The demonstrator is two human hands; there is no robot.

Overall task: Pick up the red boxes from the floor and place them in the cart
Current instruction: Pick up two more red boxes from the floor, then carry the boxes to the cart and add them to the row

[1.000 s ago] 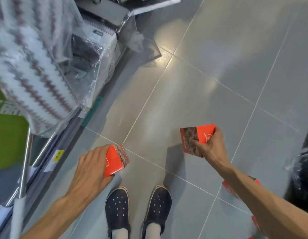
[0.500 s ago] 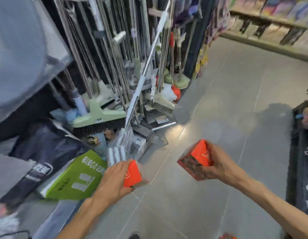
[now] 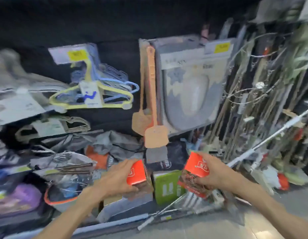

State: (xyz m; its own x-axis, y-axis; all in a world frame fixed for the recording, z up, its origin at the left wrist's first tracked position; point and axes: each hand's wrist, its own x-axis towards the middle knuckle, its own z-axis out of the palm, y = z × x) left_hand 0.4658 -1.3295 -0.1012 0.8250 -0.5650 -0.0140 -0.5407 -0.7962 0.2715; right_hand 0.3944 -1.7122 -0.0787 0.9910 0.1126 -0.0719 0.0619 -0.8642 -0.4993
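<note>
My left hand [image 3: 115,180] grips a red box [image 3: 136,173] with white print, held in front of me at lower centre. My right hand [image 3: 213,171] holds a second red box [image 3: 195,171], whose lower part shows a dark picture. Both boxes are lifted at about the same height, a short gap apart. No cart is in view. The image is blurred by motion.
A store rack fills the view: hangers [image 3: 92,94], orange fly swatters [image 3: 154,118], a packaged toilet seat cover [image 3: 191,87], a green box [image 3: 167,185] and bagged goods on low shelves. Mop and broom handles [image 3: 253,118] stand at right. Grey floor [image 3: 218,226] lies below.
The view has swung up from the floor and my feet, then left onto the shelves. Both hands have kept their red boxes and risen with them.
</note>
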